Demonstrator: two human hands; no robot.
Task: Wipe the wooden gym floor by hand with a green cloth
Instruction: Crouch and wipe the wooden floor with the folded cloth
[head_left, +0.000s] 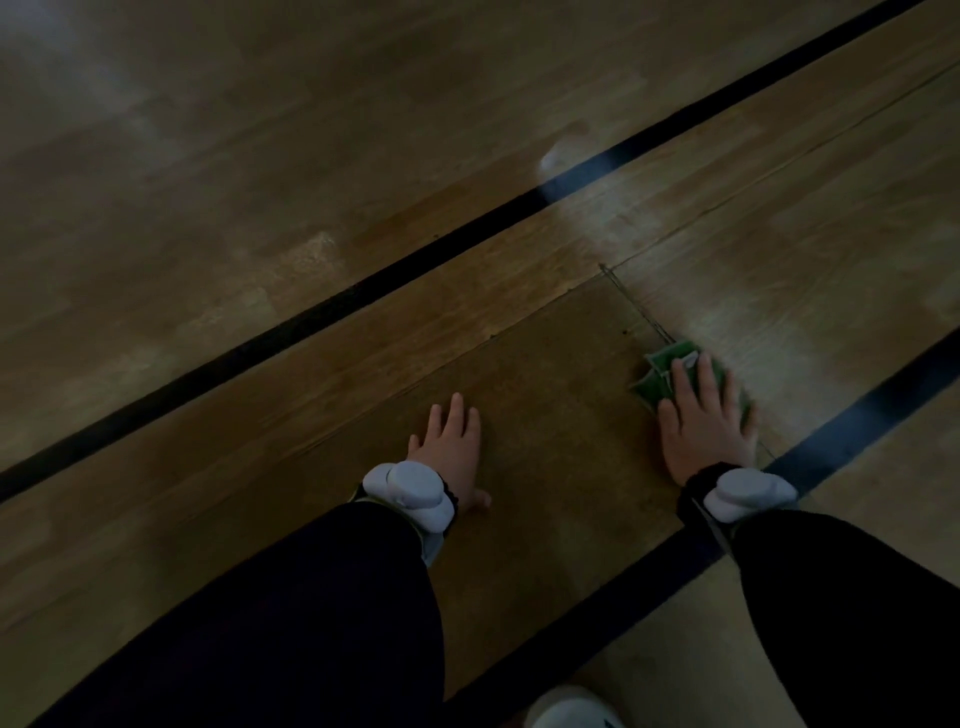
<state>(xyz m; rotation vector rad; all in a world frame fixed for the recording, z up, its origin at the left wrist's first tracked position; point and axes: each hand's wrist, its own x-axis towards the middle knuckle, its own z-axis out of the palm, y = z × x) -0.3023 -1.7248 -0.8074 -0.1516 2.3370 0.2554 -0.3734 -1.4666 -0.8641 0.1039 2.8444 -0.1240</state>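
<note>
The wooden gym floor (260, 208) fills the view, brown boards with a dull shine. My right hand (704, 421) lies palm down on a folded green cloth (657, 375), pressing it flat on the floor beside a thin seam in the boards. Only the cloth's far and left edges show past my fingers. My left hand (453, 447) rests flat on the bare boards to the left, fingers spread, holding nothing. Both wrists carry a white device on a dark strap, and both arms are in dark sleeves.
Two black painted lines cross the floor diagonally: one (363, 283) beyond my hands, one (857, 415) just right of the cloth. A darker rectangular floor panel (545, 405) lies under my hands. A white shoe tip (571, 709) shows at the bottom edge.
</note>
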